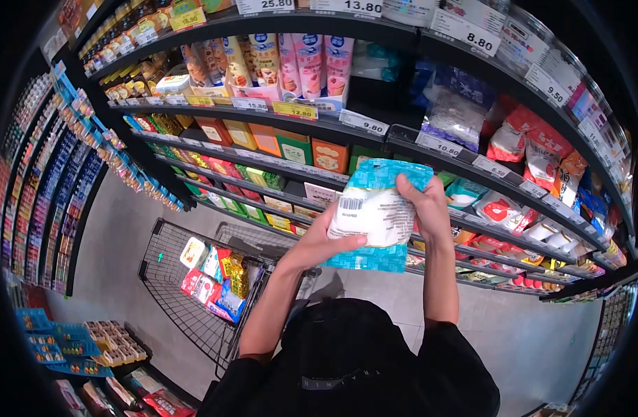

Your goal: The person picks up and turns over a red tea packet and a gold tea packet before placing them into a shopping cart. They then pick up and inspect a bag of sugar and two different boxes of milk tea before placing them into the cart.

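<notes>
Lining the aisle: black shelves (333,22) of boxes (294,148) and packets (461,108)
Floor (114,229): grey, tiled; wire cart (167,285) at left, goods (211,264) inside
Bag (381,219): teal and white, in both hands before the shelves; barcode (350,203) showing, small print unreadable
Left grip (322,240): pinching its left side
Right grip (428,207): pinching its upper right
Price tags (362,123): 25.80, 13.80, 12.80, 9.80, 8.80
Black cloth (340,347): lettering "TRAININ"
</notes>
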Demonstrator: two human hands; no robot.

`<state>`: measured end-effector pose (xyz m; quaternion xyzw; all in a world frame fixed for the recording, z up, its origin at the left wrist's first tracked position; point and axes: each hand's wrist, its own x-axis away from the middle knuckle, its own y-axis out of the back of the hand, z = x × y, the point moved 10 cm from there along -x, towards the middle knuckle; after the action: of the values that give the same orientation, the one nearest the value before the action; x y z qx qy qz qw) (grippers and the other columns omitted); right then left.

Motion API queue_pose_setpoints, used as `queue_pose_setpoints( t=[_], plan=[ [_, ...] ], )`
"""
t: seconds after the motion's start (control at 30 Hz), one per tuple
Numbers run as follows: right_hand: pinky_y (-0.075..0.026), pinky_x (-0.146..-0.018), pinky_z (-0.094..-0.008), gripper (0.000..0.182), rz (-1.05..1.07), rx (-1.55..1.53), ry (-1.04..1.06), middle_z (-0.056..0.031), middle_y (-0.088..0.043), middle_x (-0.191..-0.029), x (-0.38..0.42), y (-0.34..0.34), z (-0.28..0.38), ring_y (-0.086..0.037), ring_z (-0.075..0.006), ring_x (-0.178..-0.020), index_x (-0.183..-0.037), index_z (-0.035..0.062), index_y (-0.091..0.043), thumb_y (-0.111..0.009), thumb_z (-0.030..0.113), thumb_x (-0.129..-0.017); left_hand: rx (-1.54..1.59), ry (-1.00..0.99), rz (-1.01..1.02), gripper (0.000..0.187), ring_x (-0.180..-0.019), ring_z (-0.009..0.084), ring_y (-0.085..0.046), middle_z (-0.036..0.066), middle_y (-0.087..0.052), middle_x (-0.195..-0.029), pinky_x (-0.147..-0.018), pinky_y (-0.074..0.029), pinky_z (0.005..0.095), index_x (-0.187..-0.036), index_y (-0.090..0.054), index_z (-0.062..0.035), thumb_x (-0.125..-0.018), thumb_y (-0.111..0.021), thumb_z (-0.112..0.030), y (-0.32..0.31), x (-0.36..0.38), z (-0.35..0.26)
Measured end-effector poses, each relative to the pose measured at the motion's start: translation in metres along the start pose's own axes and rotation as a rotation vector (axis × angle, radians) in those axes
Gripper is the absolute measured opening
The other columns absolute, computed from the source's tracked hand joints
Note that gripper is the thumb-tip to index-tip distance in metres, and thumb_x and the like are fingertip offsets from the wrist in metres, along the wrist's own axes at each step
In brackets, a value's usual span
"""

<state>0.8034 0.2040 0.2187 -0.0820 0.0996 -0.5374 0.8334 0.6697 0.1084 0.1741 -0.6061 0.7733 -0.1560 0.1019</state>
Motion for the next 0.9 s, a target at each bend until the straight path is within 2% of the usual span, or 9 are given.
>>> queue_pose_setpoints(
  t=[0.13,0.23,0.33,0.4,0.47,0.53,0.63,0.73,0.9],
  plan=[
    [-0.051,-0.071,-0.0258,0.015,-0.012,-0.145,0.019,-0.0045,-0.071,-0.091,0.0,-0.013,0.001,-0.065,-0.0113,-0.077,-0.098,0.0,-0.07,-0.068,0.014,-0.091,-0.132,-0.138,-0.077,0.076,-0.119,0.0171,-0.052,0.009,-0.054,-0.13,-0.102,-0.042,0.0318,-0.142,-0.037,0.0008,-0.08,-0.079,-0.016,0.002,0.014,-0.008],
    [-0.049,-0.085,-0.0284,0.028,0.064,-0.127,0.028,-0.0098,-0.067,-0.112,-0.007,-0.015,-0.009,-0.063,-0.0143,-0.097,-0.116,0.0021,-0.062,-0.067,0.013,-0.091,-0.411,-0.249,-0.211,0.073,-0.12,0.018,-0.054,0.013,-0.055,-0.131,-0.101,-0.043,0.0338,-0.141,-0.04,-0.0018,-0.079,-0.078,-0.01,0.002,0.025,-0.03],
    [-0.043,-0.098,-0.0327,0.052,-0.143,0.186,0.279,-0.0116,-0.057,-0.127,0.003,-0.016,0.029,-0.052,-0.019,-0.118,-0.138,0.0041,-0.042,-0.065,0.015,-0.092,-0.765,-0.354,-0.422,0.07,-0.113,0.0215,-0.062,0.016,-0.061,-0.125,-0.094,-0.048,0.0346,-0.138,-0.043,-0.0035,-0.077,-0.078,-0.008,0.0,0.04,-0.053],
    [-0.046,-0.093,-0.0319,0.042,-0.329,0.362,0.414,-0.0114,-0.061,-0.122,0.021,-0.008,0.041,-0.057,-0.0186,-0.113,-0.131,0.0015,-0.05,-0.063,0.016,-0.093,-0.789,-0.47,-0.513,0.068,-0.106,0.0282,-0.067,0.019,-0.064,-0.12,-0.088,-0.052,0.036,-0.136,-0.046,-0.0044,-0.076,-0.078,-0.008,-0.001,0.043,-0.058],
    [-0.049,-0.086,-0.0307,0.037,-0.23,0.381,0.318,-0.0111,-0.064,-0.115,0.035,-0.013,0.033,-0.061,-0.0173,-0.104,-0.124,0.0007,-0.056,-0.065,0.017,-0.092,-0.966,-0.511,-0.699,0.067,-0.103,0.0335,-0.067,0.02,-0.064,-0.119,-0.086,-0.053,0.037,-0.136,-0.047,-0.0048,-0.075,-0.076,-0.007,0.001,0.05,-0.071],
    [-0.052,-0.079,-0.0296,0.032,-0.137,0.394,0.218,-0.0109,-0.068,-0.108,0.04,-0.028,0.031,-0.065,-0.016,-0.094,-0.117,0.0,-0.061,-0.066,0.018,-0.091,-1.036,-0.48,-0.689,0.078,-0.105,0.037,-0.063,0.018,-0.06,-0.121,-0.079,-0.054,0.0422,-0.14,-0.044,-0.0084,-0.067,-0.07,-0.002,0.0,0.049,-0.07],
    [-0.052,-0.055,-0.0289,0.029,-0.354,0.861,0.357,-0.0079,-0.07,-0.079,0.053,-0.053,0.071,-0.067,-0.0166,-0.061,-0.093,0.0017,-0.067,-0.075,0.027,-0.083,-1.207,-0.598,-0.645,0.083,-0.114,0.0376,-0.059,0.018,-0.057,-0.128,-0.08,-0.054,0.0433,-0.142,-0.043,-0.0093,-0.064,-0.068,0.001,-0.015,0.047,-0.071],
    [-0.049,-0.052,-0.0299,0.029,-0.436,1.105,0.464,-0.0073,-0.067,-0.072,0.055,-0.061,0.098,-0.067,-0.0194,-0.06,-0.085,0.0032,-0.064,-0.075,0.03,-0.082,-1.267,-0.62,-0.672,0.074,-0.11,0.0387,-0.061,0.017,-0.061,-0.124,-0.084,-0.053,0.0444,-0.135,-0.049,-0.007,-0.065,-0.07,0.0,-0.021,0.047,-0.07],
    [-0.042,-0.047,-0.0388,0.015,-0.325,1.169,0.591,-0.0133,-0.062,-0.068,0.054,-0.081,0.1,-0.06,-0.0298,-0.052,-0.08,0.0037,-0.061,-0.065,0.015,-0.089,-1.309,-0.648,-0.713,0.075,-0.11,0.0397,-0.061,0.021,-0.06,-0.123,-0.084,-0.054,0.0436,-0.137,-0.047,-0.0034,-0.066,-0.071,0.0,-0.021,0.043,-0.06]
  ],
)
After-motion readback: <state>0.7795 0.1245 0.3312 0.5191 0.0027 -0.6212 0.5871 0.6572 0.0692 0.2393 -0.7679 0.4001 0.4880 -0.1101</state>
